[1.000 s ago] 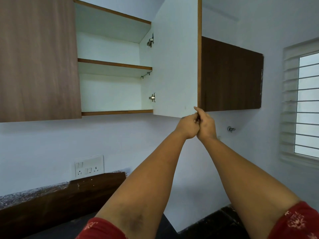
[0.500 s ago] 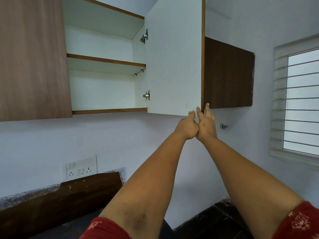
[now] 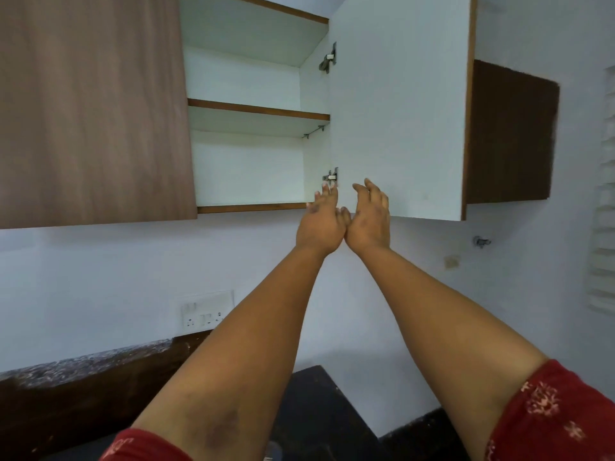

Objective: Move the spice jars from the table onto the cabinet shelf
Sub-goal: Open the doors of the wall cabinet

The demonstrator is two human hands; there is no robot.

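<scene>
Head view: left hand (image 3: 320, 224) and right hand (image 3: 369, 217) raised side by side, fingers loosely spread, empty, before the white open cabinet door (image 3: 399, 104).

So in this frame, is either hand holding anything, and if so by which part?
Nothing is held. The left hand and right hand are raised side by side with loose fingers, in front of the open cabinet door; no jar is in view.

No legible txt or labels anywhere.
</scene>
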